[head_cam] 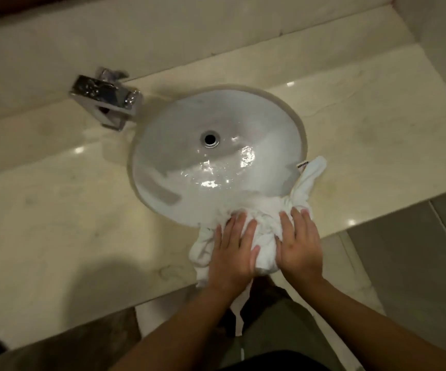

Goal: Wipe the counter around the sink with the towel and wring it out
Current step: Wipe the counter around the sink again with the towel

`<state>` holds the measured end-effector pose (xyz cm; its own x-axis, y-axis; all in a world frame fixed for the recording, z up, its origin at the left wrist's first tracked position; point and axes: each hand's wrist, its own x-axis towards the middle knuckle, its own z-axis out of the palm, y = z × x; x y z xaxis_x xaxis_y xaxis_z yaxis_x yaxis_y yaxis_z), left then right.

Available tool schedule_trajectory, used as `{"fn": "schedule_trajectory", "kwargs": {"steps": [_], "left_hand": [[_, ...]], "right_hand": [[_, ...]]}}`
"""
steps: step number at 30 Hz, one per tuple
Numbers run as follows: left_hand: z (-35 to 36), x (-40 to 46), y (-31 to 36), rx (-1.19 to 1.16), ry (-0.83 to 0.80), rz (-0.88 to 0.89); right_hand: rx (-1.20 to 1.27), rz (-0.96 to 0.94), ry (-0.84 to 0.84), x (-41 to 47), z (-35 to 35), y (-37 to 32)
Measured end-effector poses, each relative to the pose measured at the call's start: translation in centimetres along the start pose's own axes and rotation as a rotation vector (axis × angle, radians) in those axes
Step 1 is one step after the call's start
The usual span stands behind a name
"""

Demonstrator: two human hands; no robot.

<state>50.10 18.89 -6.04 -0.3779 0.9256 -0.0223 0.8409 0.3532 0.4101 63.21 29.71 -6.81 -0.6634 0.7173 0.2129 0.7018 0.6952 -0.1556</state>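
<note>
A bunched white towel lies on the cream marble counter at the near rim of the oval white sink. My left hand presses flat on the towel's left part, fingers spread. Beside it, my right hand presses flat on the towel's right part. One end of the towel with a small label runs up along the sink's right rim, and a strip hangs over the counter's front edge. Water glistens in the basin near the drain.
A chrome tap stands at the sink's back left against the backsplash. The counter's front edge runs diagonally below my hands, with grey floor tiles to the right. A side wall closes the counter at the far right.
</note>
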Motion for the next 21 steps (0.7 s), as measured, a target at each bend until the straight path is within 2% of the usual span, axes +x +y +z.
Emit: {"fn": "schedule_trajectory", "kwargs": {"steps": [6,13,16,21], "left_hand": [[-2.1,-3.7,-7.0,0.008,0.062,0.044],[-4.8,-8.2,-14.2,0.021,0.180,0.002],[-6.3,-10.6,-17.3,0.031,0.243,-0.023],[-9.8,-12.8,-19.6,-0.126,0.200,-0.255]], "right_hand": [[0.073,-0.065,-0.011,-1.5,0.9,-7.2],[0.121,-0.220,0.010,-2.2,1.7,-14.9],[0.152,-0.289,-0.078,-2.3,2.0,-18.4],[0.286,-0.359,-0.386,0.7,0.3,-22.6]]}}
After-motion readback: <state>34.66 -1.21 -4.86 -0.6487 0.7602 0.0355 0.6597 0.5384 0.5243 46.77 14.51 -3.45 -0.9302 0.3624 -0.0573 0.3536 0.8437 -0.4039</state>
